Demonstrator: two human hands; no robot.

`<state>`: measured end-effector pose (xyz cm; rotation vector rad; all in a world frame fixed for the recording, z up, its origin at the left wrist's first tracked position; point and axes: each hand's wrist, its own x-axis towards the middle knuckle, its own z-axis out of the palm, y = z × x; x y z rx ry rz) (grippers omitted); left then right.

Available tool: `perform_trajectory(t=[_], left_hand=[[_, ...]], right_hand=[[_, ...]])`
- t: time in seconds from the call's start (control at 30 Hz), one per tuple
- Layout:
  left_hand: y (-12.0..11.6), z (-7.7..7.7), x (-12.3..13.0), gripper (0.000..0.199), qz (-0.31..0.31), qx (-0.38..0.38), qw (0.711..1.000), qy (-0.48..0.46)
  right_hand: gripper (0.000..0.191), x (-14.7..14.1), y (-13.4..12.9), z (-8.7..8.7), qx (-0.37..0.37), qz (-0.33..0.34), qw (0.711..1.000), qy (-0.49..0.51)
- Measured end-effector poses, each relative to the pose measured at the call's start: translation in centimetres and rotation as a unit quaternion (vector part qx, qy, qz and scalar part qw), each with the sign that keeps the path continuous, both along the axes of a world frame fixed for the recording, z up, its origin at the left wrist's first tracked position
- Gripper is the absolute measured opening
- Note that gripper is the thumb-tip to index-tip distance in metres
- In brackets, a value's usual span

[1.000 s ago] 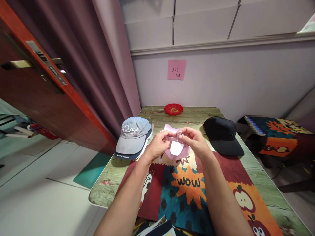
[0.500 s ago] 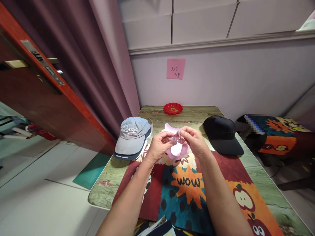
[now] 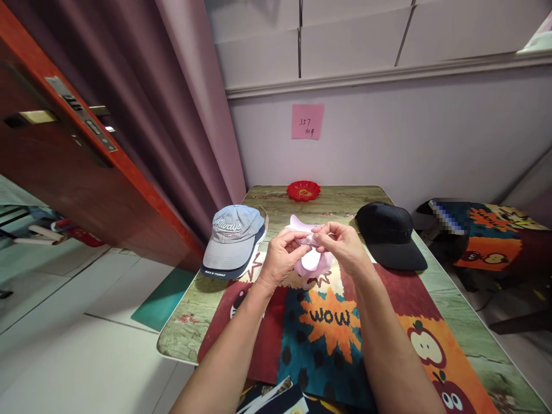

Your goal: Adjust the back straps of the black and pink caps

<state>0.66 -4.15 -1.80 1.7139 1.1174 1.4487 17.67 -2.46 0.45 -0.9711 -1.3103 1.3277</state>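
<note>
Pale wall [image 3: 379,126] behind, pink note [image 3: 307,121] stuck on it; below, a wood-patterned worktop [image 3: 181,333] with a bright printed mat [image 3: 297,351] over its near part. Pink cap [image 3: 324,266] is at mid-worktop, over the mat's far edge, between the two hands; whether it rests there or is held just clear, cannot tell. Left hand [image 3: 279,260] grasps one side of the cap's narrow strap [image 3: 310,239] between thumb and fingers; right hand [image 3: 345,248] pinches the other side, fingers curled. Change over the last second is small: the right fingers have folded in and lowered, and the fingertips now meet more closely over the strap. Reads as fine two-handed work on the strap ends, still in progress; whether they are joined is hidden by the fingers. The rest of the pink cap has barely shifted. Grey-blue cap [image 3: 233,230] sits by the left edge, brim toward the near side; black cap [image 3: 385,230] by the right edge, red dish [image 3: 293,193] near the far edge. None of these three is touched, and all keep their places.
</note>
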Motion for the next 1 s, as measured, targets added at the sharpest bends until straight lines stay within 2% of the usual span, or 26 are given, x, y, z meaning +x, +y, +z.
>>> perform_trajectory(t=[0.2,0.37,0.57,0.73,1.0], left_hand=[[0.0,0.1,0.3,0.019,0.011,0.011,0.997,0.070],[0.2,0.4,0.4,0.020,0.027,0.055,0.985,0.160],[0.4,0.2,0.6,0.019,0.036,0.071,0.974,0.211],[0.5,0.4,0.5,0.017,0.032,0.068,0.974,0.214],[0.2,0.8,0.5,0.019,0.016,0.064,0.975,0.210]], right_hand=[[0.016,0.5,0.4,-0.3,0.045,-0.044,0.994,-0.089],[0.010,0.8,0.4,0.0,0.092,-0.063,0.976,-0.189],[0.008,0.8,0.1,0.3,0.149,-0.091,0.945,-0.275],[0.010,1.2,0.1,0.5,0.184,-0.064,0.940,-0.281],[0.010,2.4,0.1,0.8,0.163,0.003,0.943,-0.289]])
